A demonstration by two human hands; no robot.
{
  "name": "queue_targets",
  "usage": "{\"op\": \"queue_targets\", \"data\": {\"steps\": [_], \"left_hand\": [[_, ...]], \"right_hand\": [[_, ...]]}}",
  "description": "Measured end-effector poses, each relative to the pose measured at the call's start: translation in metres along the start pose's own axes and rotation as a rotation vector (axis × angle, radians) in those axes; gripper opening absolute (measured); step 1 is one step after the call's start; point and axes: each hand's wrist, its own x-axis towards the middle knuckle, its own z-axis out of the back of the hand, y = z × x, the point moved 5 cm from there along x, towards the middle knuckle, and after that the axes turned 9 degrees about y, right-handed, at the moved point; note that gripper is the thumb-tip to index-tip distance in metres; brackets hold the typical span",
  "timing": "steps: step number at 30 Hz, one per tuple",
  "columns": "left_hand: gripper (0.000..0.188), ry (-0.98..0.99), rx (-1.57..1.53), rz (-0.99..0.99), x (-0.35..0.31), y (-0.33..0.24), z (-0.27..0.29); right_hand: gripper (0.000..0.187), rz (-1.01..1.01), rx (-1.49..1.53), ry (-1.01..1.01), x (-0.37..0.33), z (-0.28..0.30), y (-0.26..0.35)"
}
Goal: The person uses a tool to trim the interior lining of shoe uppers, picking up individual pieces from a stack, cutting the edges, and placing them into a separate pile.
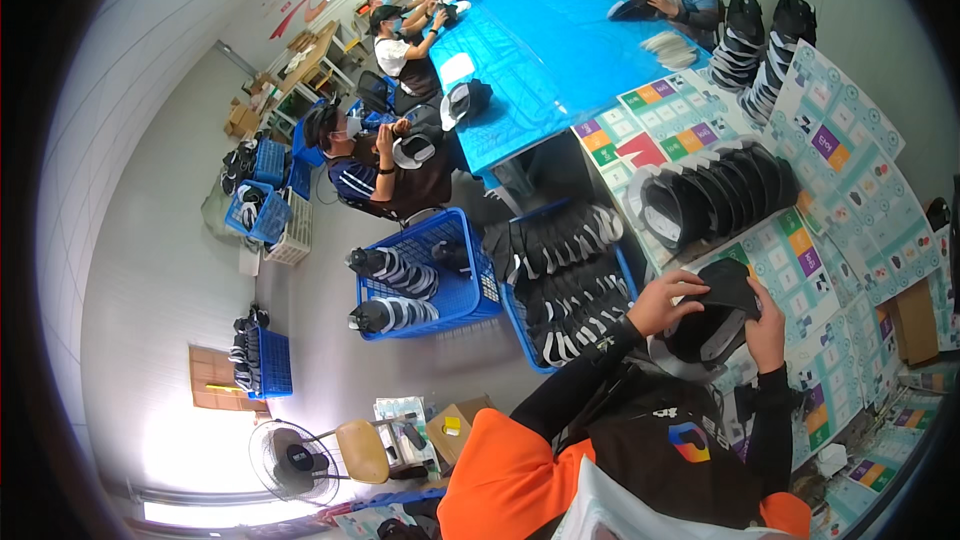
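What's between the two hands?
In the head view, a black cap sits between the left hand and the right hand; both grip it.

The black cap [715, 310] sits between both hands, raised just above the table covered in colourful printed sheets. It is dark all over, rounded at the crown, and turned so its hollow underside faces partly toward the person. The left hand [668, 302] grips its near edge; the right hand [768, 325] clasps the far side.
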Motion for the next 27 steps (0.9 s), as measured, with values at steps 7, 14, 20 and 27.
{"op": "queue_targets", "data": {"steps": [7,14,20,27], "left_hand": [[0.033,0.138,-0.125,0.032,0.002,0.000,-0.016],[0.035,0.194,0.056,0.073,-0.002,-0.001,-0.017],[0.039,0.222,0.032,0.010,0.010,-0.012,-0.047],[0.033,0.141,0.354,-0.081,0.016,-0.012,-0.071]], "right_hand": [[0.064,0.014,0.038,0.007,-0.009,0.010,-0.013],[0.065,-0.013,0.175,0.060,-0.008,0.007,-0.020],[0.059,0.003,0.025,-0.093,-0.025,0.029,-0.035],[0.056,-0.084,0.052,-0.103,-0.041,0.039,-0.038]]}}
